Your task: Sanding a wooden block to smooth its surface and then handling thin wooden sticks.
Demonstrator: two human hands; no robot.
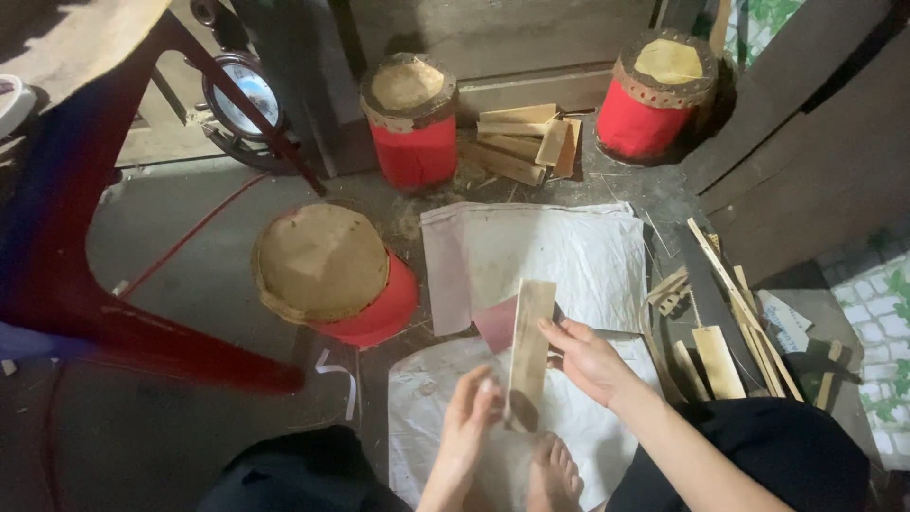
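Here we are gripping a bamboo slat (529, 346) upright, left hand (471, 417) clasping its base, right hand (586, 358) pinching its edge to steady it, red drum (334, 275) beyond.

Pale tan bamboo slat (529, 346) above white woven sacking (569, 248). Three red drums (334, 275) with mottled straw-yellow skins on dull grey floor (180, 228). Glossy red chair leg (142, 334) at left edge. Black trousers (777, 446) at bottom edge; green-and-white patterned tiles (886, 313) at right edge.
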